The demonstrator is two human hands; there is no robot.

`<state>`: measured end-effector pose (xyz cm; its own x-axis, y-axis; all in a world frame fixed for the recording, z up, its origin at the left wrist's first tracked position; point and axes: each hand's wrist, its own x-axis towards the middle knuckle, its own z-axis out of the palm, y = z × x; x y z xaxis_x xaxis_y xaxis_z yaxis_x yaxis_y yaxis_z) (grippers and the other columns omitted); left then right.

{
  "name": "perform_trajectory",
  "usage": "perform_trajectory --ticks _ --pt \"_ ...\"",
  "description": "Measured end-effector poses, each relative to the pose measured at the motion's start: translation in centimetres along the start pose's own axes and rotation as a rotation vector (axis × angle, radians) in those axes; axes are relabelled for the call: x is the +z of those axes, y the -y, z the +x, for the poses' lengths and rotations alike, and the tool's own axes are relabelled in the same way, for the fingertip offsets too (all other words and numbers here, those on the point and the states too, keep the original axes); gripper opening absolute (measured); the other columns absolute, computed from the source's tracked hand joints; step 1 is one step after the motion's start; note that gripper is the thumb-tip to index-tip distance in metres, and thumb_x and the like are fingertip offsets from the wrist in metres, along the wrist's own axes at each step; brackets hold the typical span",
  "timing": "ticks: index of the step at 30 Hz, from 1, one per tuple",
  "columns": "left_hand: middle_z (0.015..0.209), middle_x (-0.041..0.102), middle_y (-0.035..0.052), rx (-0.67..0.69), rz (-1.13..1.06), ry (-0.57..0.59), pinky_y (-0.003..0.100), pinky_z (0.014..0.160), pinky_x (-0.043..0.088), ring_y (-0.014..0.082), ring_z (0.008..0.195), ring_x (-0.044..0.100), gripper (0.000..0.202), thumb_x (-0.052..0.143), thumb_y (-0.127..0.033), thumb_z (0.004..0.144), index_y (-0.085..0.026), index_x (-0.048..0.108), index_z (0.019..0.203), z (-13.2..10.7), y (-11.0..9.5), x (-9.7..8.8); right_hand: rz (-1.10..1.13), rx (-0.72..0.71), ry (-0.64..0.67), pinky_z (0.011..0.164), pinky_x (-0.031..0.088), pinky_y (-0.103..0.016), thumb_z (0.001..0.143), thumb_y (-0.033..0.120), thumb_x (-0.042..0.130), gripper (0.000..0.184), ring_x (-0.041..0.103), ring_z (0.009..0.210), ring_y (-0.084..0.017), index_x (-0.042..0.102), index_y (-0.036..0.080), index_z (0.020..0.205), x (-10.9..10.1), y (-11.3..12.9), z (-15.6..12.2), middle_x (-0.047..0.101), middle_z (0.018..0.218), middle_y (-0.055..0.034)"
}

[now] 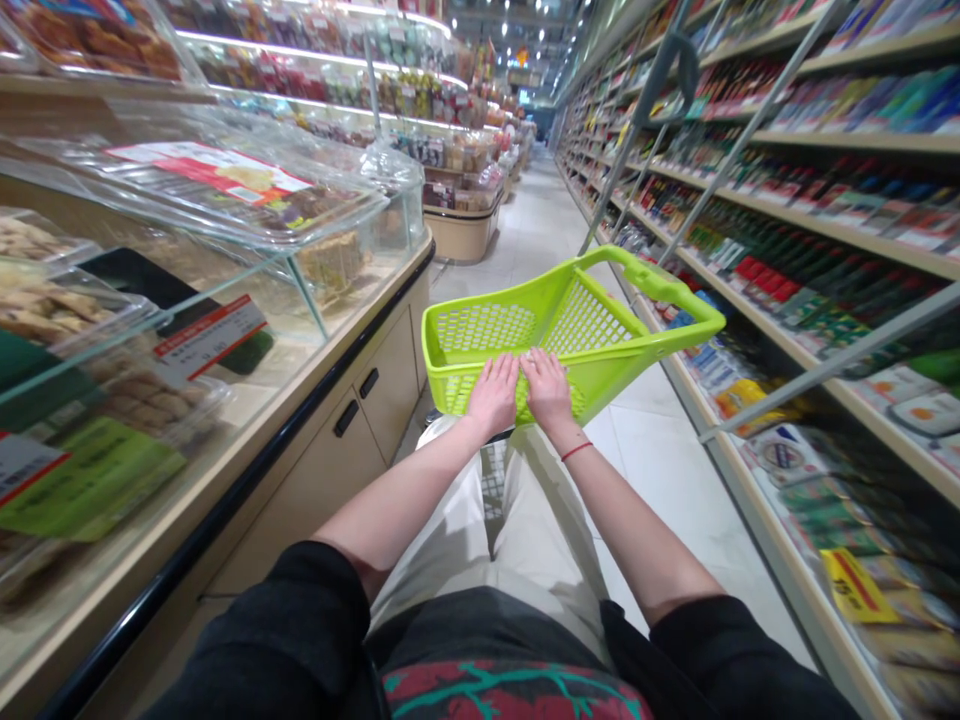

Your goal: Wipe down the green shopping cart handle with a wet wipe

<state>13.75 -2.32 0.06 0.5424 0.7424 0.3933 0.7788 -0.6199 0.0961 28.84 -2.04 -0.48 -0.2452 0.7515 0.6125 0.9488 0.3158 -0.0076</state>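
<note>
A lime green plastic shopping basket stands in front of me in a shop aisle, empty as far as I can see. My left hand and my right hand rest side by side on its near rim, fingers curled over the edge and gripping it. A red string circles my right wrist. The basket's handle sticks out at the far right side. My pale trousers show below the basket.
A glass-topped counter with trays of biscuits and price cards runs along my left. Shelves of packaged goods line the right, crossed by slanted metal bars. The tiled aisle stretches ahead between them.
</note>
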Motion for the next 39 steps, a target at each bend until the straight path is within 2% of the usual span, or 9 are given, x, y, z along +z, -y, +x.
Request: perform_trajectory --ticks 5,10,13,16,19,24,28,33,39 --pt "0.159 0.03 0.0215 0.002 -0.014 -0.022 0.047 0.124 0.017 0.0284 0.151 0.022 0.078 0.045 -0.011 0.076 0.002 0.024 0.15 -0.4 0.4 0.5 -0.086 -0.074 0.042 0.118 0.029 -0.049 0.082 0.002 0.045 0.052 0.049 0.135 -0.024 0.062 0.015 0.13 -2.4 -4.0 -0.5 0.057 0.141 -0.0148" --pt "0.159 0.031 0.0204 0.008 -0.019 -0.031 0.047 0.124 0.018 0.0283 0.15 0.023 0.082 0.047 -0.011 0.073 0.0 0.023 0.151 -0.5 0.7 0.6 -0.202 0.015 -0.011 0.117 0.03 -0.051 0.074 -0.001 0.049 0.056 0.05 0.133 -0.026 0.066 0.017 0.124 -6.0 -10.8 -0.7 0.061 0.137 -0.0125" --pt "0.158 0.032 0.0204 0.019 -0.006 -0.031 0.046 0.124 0.017 0.0289 0.15 0.024 0.081 0.047 -0.011 0.073 0.001 0.024 0.15 -0.5 0.7 0.5 -0.233 0.098 -0.075 0.117 0.029 -0.052 0.075 0.0 0.049 0.052 0.05 0.132 -0.027 0.067 0.016 0.121 -7.0 -13.0 -0.6 0.061 0.136 -0.0131" --pt "0.158 0.033 0.0204 0.005 0.002 -0.019 0.045 0.124 0.017 0.0292 0.149 0.025 0.079 0.046 -0.012 0.074 0.002 0.026 0.149 -0.4 0.5 0.2 -0.2 0.142 -0.088 0.117 0.029 -0.051 0.08 0.002 0.045 0.048 0.05 0.133 -0.026 0.068 0.016 0.12 -6.5 -12.7 -0.7 0.06 0.136 -0.014" --pt "0.157 0.034 0.0218 -0.036 0.01 -0.01 0.045 0.124 0.016 0.0302 0.149 0.025 0.076 0.046 -0.013 0.076 0.003 0.028 0.148 0.0 -0.1 0.0 -0.16 0.136 -0.084 0.116 0.031 -0.051 0.08 0.002 0.043 0.05 0.048 0.134 -0.026 0.066 0.014 0.123 -4.9 -10.9 -1.0 0.058 0.139 -0.0156" --pt "0.159 0.031 0.0218 0.005 -0.019 0.039 0.044 0.124 0.017 0.0291 0.15 0.025 0.077 0.047 -0.016 0.077 0.002 0.027 0.149 2.0 -1.6 0.1 -0.119 0.037 -0.058 0.116 0.033 -0.05 0.082 0.003 0.044 0.052 0.048 0.135 -0.025 0.062 0.015 0.13 -2.5 -7.3 -1.1 0.057 0.14 -0.0152" --pt "0.161 0.027 0.0206 0.025 -0.028 0.093 0.05 0.123 0.014 0.0306 0.15 0.023 0.08 0.049 -0.02 0.078 -0.003 0.023 0.152 3.6 -3.0 0.2 -0.109 -0.017 -0.02 0.117 0.033 -0.048 0.087 0.004 0.04 0.052 0.046 0.138 -0.023 0.059 0.015 0.133 -2.4 -6.5 -1.1 0.055 0.143 -0.0143" --pt "0.159 0.032 0.0199 0.012 -0.041 0.085 0.05 0.123 0.011 0.0296 0.149 0.025 0.082 0.049 -0.018 0.077 -0.004 0.021 0.152 3.8 -3.5 0.0 -0.099 -0.027 0.023 0.12 0.027 -0.05 0.078 -0.001 0.045 0.061 0.039 0.142 -0.022 0.057 0.015 0.135 -4.9 -10.3 -1.7 0.05 0.149 -0.0142" --pt "0.158 0.032 0.0215 0.02 -0.044 0.103 0.049 0.124 0.009 0.0299 0.148 0.026 0.082 0.048 -0.017 0.076 -0.001 0.021 0.152 3.6 -3.2 -0.3 -0.189 0.167 -0.188 0.118 0.029 -0.053 0.078 0.001 0.043 0.055 0.041 0.141 -0.025 0.063 0.012 0.128 -8.1 -17.1 -2.1 0.05 0.147 -0.0172"
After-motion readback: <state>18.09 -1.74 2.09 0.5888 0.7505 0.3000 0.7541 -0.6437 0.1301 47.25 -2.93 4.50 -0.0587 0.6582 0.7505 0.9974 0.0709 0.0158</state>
